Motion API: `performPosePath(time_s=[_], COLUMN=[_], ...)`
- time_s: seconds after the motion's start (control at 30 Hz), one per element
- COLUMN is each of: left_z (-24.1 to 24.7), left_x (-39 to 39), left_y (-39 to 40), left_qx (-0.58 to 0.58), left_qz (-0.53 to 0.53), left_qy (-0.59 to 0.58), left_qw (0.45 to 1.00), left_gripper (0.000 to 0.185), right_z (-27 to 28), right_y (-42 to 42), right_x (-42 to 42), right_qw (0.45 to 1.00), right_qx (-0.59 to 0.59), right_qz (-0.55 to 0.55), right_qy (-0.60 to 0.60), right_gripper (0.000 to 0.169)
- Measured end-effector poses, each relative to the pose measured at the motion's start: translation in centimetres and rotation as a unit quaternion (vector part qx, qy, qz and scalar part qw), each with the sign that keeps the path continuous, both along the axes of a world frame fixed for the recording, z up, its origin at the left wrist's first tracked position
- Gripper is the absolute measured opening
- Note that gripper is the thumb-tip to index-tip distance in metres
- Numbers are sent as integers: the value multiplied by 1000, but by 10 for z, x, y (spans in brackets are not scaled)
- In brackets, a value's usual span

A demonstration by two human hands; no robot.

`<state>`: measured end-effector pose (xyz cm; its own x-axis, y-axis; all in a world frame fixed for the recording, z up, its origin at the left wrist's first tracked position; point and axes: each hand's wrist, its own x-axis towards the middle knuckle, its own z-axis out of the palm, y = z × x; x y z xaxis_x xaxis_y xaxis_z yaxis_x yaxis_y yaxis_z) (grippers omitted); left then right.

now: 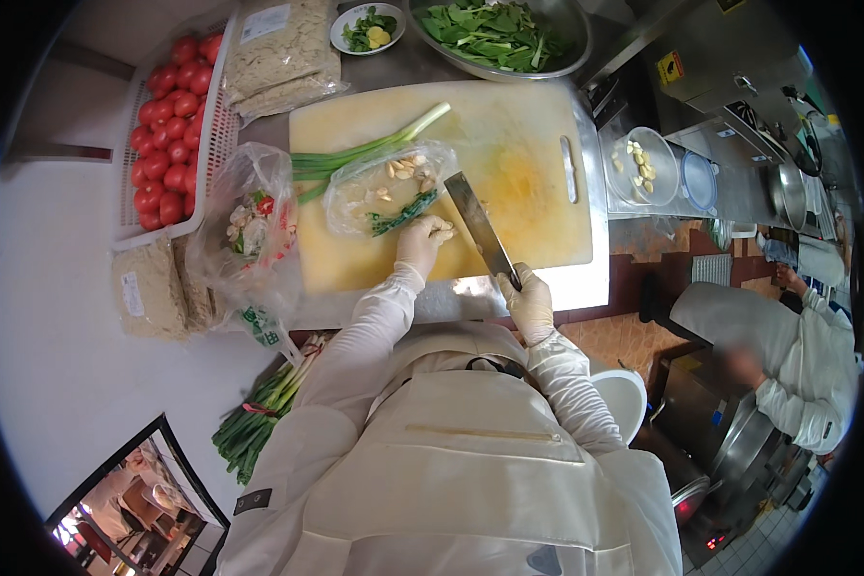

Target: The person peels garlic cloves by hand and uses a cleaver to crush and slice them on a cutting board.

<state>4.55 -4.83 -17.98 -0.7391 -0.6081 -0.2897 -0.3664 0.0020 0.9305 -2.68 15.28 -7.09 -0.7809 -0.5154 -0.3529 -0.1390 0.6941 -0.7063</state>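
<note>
My right hand (529, 302), in a pale glove, holds a cleaver (481, 225) by its handle over the right half of a yellowed plastic cutting board (540, 237). My left hand (425, 243), also gloved, rests near the board's front half with its fingers curled; whether something small is between them, I cannot tell. Just beyond it lies a clear plastic bag (349, 201) with peeled garlic cloves (401, 169) and a dark green printed part. Green onions (374, 147) lie behind the bag, their white ends pointing right.
Left are a crate of tomatoes (165, 155), packaged goods (281, 57) and a plastic bag of scraps (255, 223). Behind stand a small dish (367, 29) and a steel bowl of leafy greens (489, 43). A tub of garlic (642, 167) is at right. A co-worker (785, 345) stands farther right.
</note>
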Motion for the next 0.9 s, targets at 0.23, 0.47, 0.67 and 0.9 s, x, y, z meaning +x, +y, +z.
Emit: performPosePath(time_s=[0.23,0.47,0.67,0.9], left_z=[17,16,17,19], left_x=[3,5,4,1], left_y=[5,7,7,6], left_qx=[-196,-229,-220,-221], left_qz=[-38,-30,-34,-29], left_qy=[17,16,-4,-4], left_qw=[980,973,975,975], left_gripper=[12,10,9,9], right_z=[10,15,22,21], right_y=[5,11,11,16], right_x=[6,7,1,-14], right_qw=[995,988,984,985], right_qx=[38,64,81,102], right_qz=[42,79,101,114], right_qy=[85,118,123,77], right_gripper=[21,21,24,22])
